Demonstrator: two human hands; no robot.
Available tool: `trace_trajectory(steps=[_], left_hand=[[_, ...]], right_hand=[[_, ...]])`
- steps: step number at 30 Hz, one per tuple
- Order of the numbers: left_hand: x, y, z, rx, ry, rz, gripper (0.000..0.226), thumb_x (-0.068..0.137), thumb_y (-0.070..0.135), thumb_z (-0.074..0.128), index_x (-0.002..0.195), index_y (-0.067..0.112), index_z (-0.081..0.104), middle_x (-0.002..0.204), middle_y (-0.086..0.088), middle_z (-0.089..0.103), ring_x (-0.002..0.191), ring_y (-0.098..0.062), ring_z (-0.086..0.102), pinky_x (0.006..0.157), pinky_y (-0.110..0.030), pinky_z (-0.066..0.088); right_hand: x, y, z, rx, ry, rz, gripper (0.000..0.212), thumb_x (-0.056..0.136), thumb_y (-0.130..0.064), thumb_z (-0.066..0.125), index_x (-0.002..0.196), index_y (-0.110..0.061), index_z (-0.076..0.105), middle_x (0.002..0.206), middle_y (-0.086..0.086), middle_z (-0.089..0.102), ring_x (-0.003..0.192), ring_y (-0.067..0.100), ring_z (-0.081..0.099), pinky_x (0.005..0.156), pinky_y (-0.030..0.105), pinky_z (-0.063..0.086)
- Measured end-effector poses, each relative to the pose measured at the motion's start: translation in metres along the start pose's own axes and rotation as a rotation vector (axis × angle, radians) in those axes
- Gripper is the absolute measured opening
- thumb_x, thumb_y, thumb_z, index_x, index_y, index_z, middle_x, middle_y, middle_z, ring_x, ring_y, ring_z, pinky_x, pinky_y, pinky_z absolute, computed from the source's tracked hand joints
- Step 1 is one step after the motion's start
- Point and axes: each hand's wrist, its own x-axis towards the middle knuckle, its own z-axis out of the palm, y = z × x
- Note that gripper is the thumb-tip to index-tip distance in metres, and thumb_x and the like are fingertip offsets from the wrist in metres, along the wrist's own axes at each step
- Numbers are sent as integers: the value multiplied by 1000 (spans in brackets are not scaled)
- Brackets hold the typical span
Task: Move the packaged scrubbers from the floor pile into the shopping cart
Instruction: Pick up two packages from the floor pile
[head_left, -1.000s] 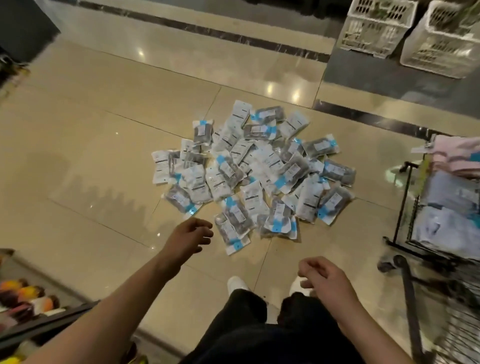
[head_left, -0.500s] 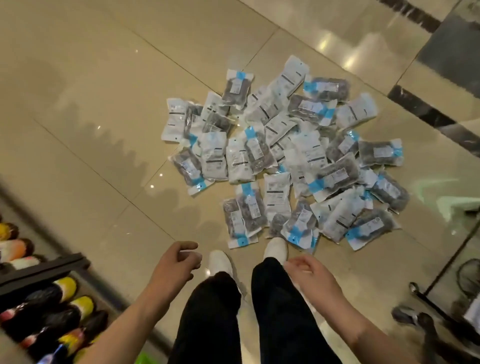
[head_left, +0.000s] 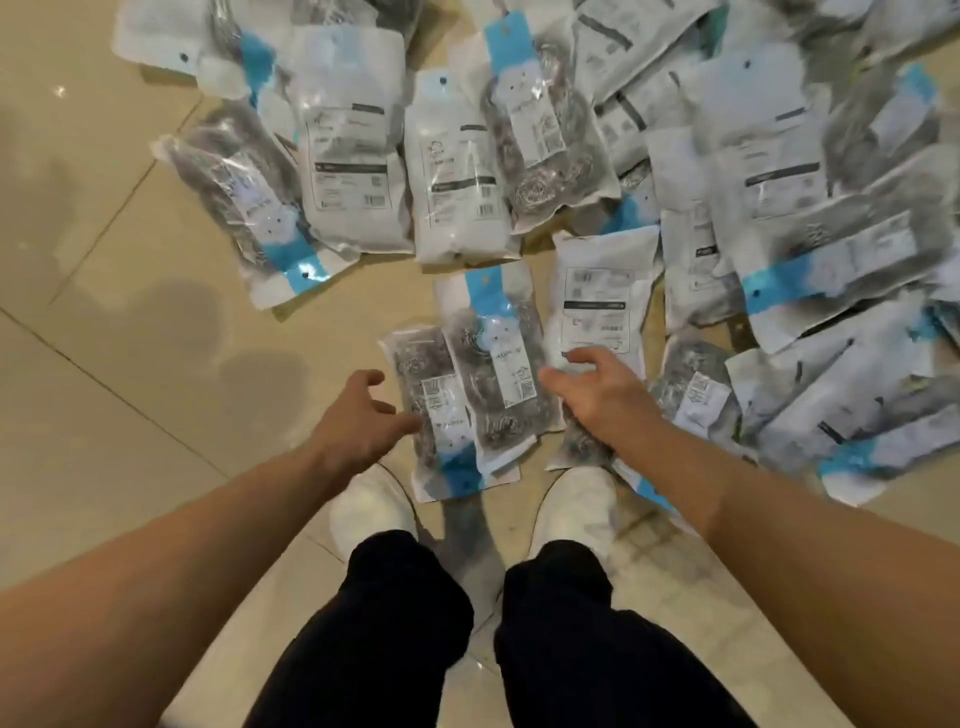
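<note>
A pile of packaged scrubbers (head_left: 582, 156) in clear bags with blue and white labels covers the floor ahead. Two packs lie nearest my feet: a left pack (head_left: 436, 415) and an overlapping one (head_left: 498, 364). My left hand (head_left: 358, 415) is spread open at the left pack's edge, fingertips touching or nearly touching it. My right hand (head_left: 597, 395) hovers open, fingers spread, over the right side of these packs and a white-backed pack (head_left: 597, 301). Neither hand holds anything. The shopping cart is out of view.
Beige floor tiles (head_left: 130, 395) stretch bare to the left of the pile. My two white shoes (head_left: 374, 509) and dark trousers (head_left: 561, 639) stand right at the pile's near edge. More packs spread to the right edge of the view.
I have bent down close to the pile, so it fills the view. Both hands moved forward from loosely curled to spread open at the nearest packs. Cart and shelf left the view.
</note>
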Motion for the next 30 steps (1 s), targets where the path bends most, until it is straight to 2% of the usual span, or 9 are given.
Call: trace_trajectory(steps=[4,8,12,15,17,23,26,28,30], left_hand=[[58,-23,34,14,12,-85,104,84,35,86,160,9,21,147,-18,51,125,-33,57,102,-46,51],[87,-34,58,-144,45,-126,86,81,30,89,143,7,34,127,-8,60,110,-25,61,87,-38,49],[108,-46,67,-294,92,-96,93,52,46,100,125,5,58,115,-9,75,96,-22,76,83,-39,65],[100,-37,62,-355,36,-98,36,78,25,91,107,12,75,103,-9,81,91,-25,78,85,-37,63],[87,-32,52,-323,41,-61,20,82,23,87,98,16,77,97,-7,82,87,-25,79,85,-38,64],[-21,-5,-13,-257,17,96,19,87,21,83,103,15,76,92,-6,83,80,-23,80,70,-34,64],[-96,26,-51,-249,-56,186,23,90,20,80,112,17,73,98,-5,83,86,-23,81,69,-29,62],[-152,50,-68,-256,-83,242,25,90,19,79,113,19,71,99,-4,83,88,-24,81,70,-29,62],[-214,75,-82,-279,-79,283,24,90,18,78,114,20,71,99,-3,83,87,-22,81,68,-26,62]], right_hand=[[56,15,22,30,-66,10,93,75,-64,81,149,-18,47,144,6,56,127,27,58,112,43,47],[79,21,52,131,3,46,99,68,-62,88,144,-16,44,137,6,54,123,27,58,109,43,50],[89,13,75,117,160,90,98,53,-67,90,126,-25,40,123,3,59,113,27,60,101,48,54],[94,14,79,216,128,120,116,37,-73,92,129,-19,49,120,1,66,110,28,66,100,49,56],[91,20,76,337,34,132,133,18,-76,93,133,-16,63,123,6,75,111,30,72,101,49,58],[-28,-10,27,444,-28,35,42,75,-27,93,111,-23,71,96,-5,80,86,13,77,82,36,63],[-117,-25,-15,457,70,-28,44,76,-30,92,113,-28,68,95,-12,77,84,7,73,75,26,54],[-176,-32,-50,478,84,-43,62,68,-35,92,124,-27,67,104,-8,81,93,15,78,90,40,60],[-236,-42,-89,548,80,-52,57,75,-21,90,126,-25,67,107,-2,82,96,23,79,95,52,60]])
